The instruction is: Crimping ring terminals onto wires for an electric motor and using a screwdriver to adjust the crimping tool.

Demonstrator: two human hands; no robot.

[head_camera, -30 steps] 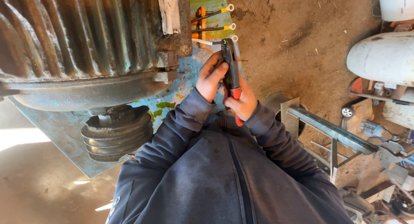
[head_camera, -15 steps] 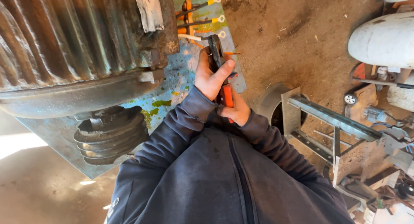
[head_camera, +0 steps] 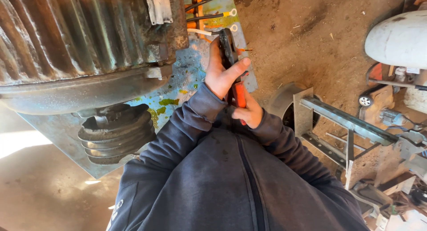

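Bare dirt floor (head_camera: 311, 40), brown, scattered with small debris. A painted metal base plate (head_camera: 191, 75), blue-green with flaking yellow patches, lies flat on it. On the plate stands a large ribbed electric motor (head_camera: 75, 35), its grooved pulley (head_camera: 116, 133) overhanging the plate's near edge. To the right on the floor: a grey angle-iron frame (head_camera: 347, 122), a round dark metal part (head_camera: 284, 102) just beside it, a white cylindrical tank (head_camera: 398, 37), and assorted small metal parts (head_camera: 391, 117). At lower left lies a smoother, sunlit floor patch (head_camera: 40, 186).
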